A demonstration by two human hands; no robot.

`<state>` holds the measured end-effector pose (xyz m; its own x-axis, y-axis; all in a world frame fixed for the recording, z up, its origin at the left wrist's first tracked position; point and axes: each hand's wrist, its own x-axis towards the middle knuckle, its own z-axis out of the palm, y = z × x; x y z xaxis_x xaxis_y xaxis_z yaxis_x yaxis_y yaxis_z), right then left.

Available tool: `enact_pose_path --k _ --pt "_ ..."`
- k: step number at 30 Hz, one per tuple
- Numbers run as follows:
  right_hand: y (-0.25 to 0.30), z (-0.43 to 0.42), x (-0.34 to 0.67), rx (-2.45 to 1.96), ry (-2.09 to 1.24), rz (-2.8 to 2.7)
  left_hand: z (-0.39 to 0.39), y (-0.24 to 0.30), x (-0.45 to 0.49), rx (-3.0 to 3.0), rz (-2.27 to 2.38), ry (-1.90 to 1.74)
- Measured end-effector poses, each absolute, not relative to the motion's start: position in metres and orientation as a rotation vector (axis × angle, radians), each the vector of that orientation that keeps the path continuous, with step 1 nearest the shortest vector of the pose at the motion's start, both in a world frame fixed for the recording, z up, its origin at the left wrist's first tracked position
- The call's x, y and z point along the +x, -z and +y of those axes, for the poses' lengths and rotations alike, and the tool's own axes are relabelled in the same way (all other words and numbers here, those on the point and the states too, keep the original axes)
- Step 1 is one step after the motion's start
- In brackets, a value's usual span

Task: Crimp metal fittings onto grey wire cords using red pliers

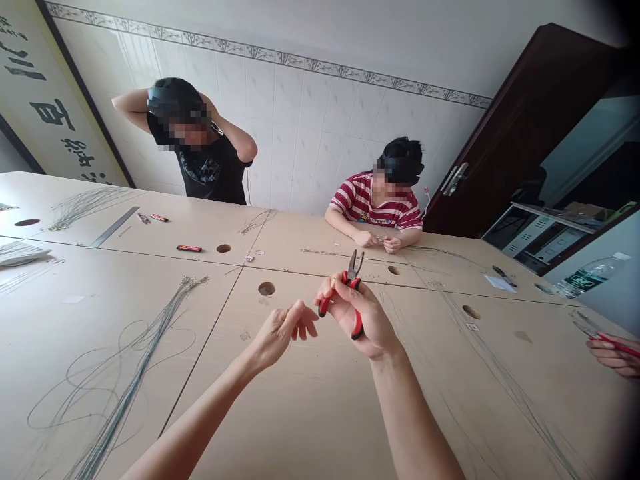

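Observation:
My right hand (375, 320) holds a pair of pliers (355, 268) with red and black handles. Their jaws point away from me and stand slightly apart. Just to the left is my left hand (283, 332), its thumb pressed against the curled forefinger and the other fingers loosely bent. Whatever it may pinch is too small to make out. Both hands are above the light wooden table (300, 413). Left of them lies a long bundle of thin grey wires (145, 363) with small metal pieces at its far end, several strands looping out sideways.
Across the table sit two people, one in black (210, 167), one in a striped shirt (373, 197). At right, another person's hand (613, 353) holds red-handled pliers. More wires (505, 367), a steel ruler (115, 227), a red-and-black cutter (189, 249) and a water bottle (593, 277) are around. Round holes (267, 289) pierce the tabletop.

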<state>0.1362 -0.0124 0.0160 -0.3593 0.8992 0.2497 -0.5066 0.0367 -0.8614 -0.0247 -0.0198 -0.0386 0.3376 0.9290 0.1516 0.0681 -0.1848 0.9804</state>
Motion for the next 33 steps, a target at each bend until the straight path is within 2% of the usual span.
enact_pose_path --k 4,8,10,14,19,21,26,33 --pt "-0.009 -0.008 0.142 -0.466 -1.685 -1.002 -0.036 0.031 -0.029 1.477 0.767 -0.682" --pt "0.000 -0.004 0.140 -0.317 -1.909 -0.761 -0.052 0.011 -0.028 1.382 0.332 -0.285" --pt "0.005 -0.002 0.135 -0.223 -2.021 -0.630 -0.060 -0.001 -0.025 1.344 0.161 -0.231" --pt "0.017 -0.002 0.123 -0.182 -2.091 -0.504 -0.069 -0.027 -0.023 1.230 0.049 -0.592" --pt "0.025 -0.011 0.112 -0.335 -1.923 -0.665 -0.036 -0.043 -0.031 0.869 0.159 -1.549" --pt "0.024 -0.016 0.112 -0.382 -1.815 -0.803 -0.016 -0.035 -0.031 0.810 0.316 -1.753" --pt "0.018 -0.023 0.114 -0.570 -1.484 -1.099 0.004 -0.006 -0.019 1.083 0.741 -1.647" --pt "0.013 -0.021 0.117 -0.793 -0.952 -1.303 -0.008 0.003 -0.004 1.567 1.054 -1.505"
